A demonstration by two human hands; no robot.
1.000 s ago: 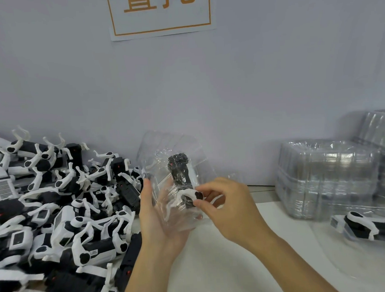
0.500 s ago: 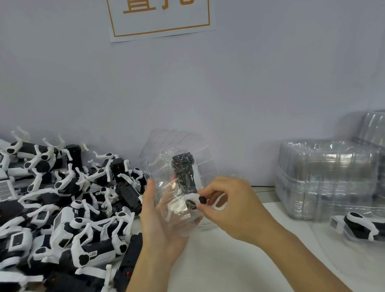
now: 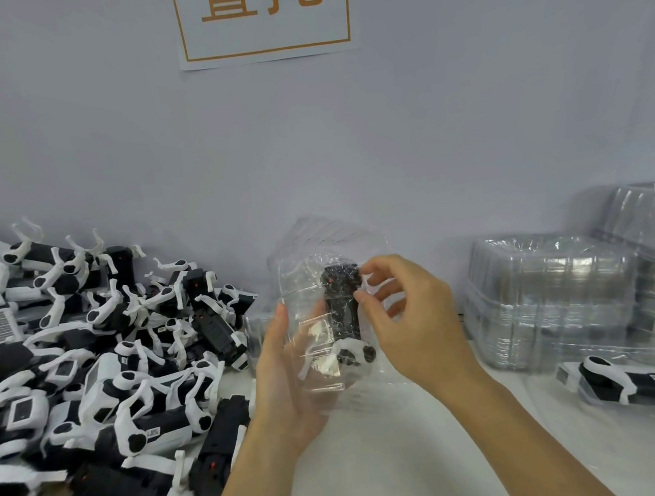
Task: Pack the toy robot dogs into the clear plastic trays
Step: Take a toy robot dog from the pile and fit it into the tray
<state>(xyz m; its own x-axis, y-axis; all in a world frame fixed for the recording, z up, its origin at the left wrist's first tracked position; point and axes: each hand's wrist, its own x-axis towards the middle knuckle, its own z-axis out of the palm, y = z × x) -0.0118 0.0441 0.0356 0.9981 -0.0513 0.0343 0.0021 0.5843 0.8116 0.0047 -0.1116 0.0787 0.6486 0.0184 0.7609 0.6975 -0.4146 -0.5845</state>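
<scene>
My left hand (image 3: 287,382) cradles a clear plastic tray (image 3: 313,286) from below and behind, its fingers seen through the plastic. A black and white toy robot dog (image 3: 342,315) lies lengthwise in the tray, white legs at the near end. My right hand (image 3: 409,319) is at the dog's far, black end, thumb and forefinger pinching it near the top. A big pile of toy robot dogs (image 3: 107,354) covers the table's left side.
Stacks of clear trays (image 3: 548,297) stand at the right against the wall, with more behind them (image 3: 647,231). A packed dog in its tray (image 3: 629,383) lies in front of the stacks. A white table (image 3: 405,452) runs beneath my arms. A sign (image 3: 264,19) hangs on the wall.
My right hand has moved from the dog's near, white-legged end up to its far, black end. The tray has tilted a little more upright in my left hand.
</scene>
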